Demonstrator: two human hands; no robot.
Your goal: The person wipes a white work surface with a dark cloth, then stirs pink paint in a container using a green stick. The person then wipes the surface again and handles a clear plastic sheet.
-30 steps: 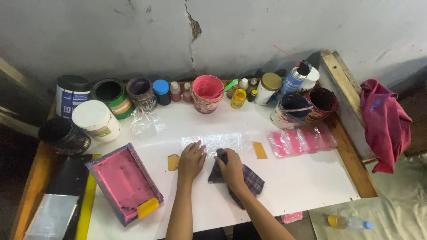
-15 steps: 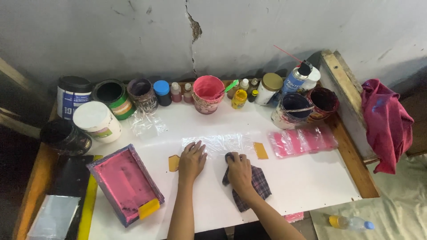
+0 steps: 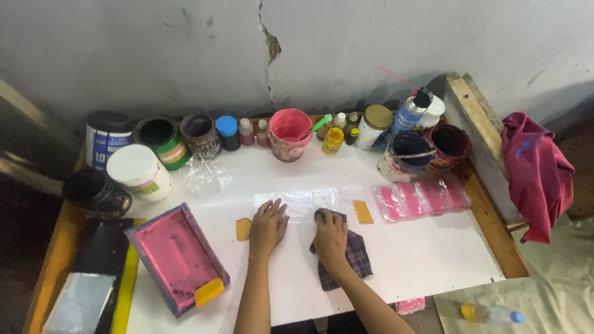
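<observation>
Left hand (image 3: 268, 224) lies flat, fingers spread, pinning the clear plastic sheet (image 3: 301, 201) at its left edge. Right hand (image 3: 330, 236), fingers curled, presses a dark checked rag (image 3: 354, 260) against the sheet's lower edge.

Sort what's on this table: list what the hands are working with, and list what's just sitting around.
In use:
left hand flat on the clear plastic sheet
right hand pressing a dark checked cloth
tan tape tabs at the sheet's ends

Lying about:
pink bucket
white tub
pink-stained tray
spray can
pink plastic bag
</observation>
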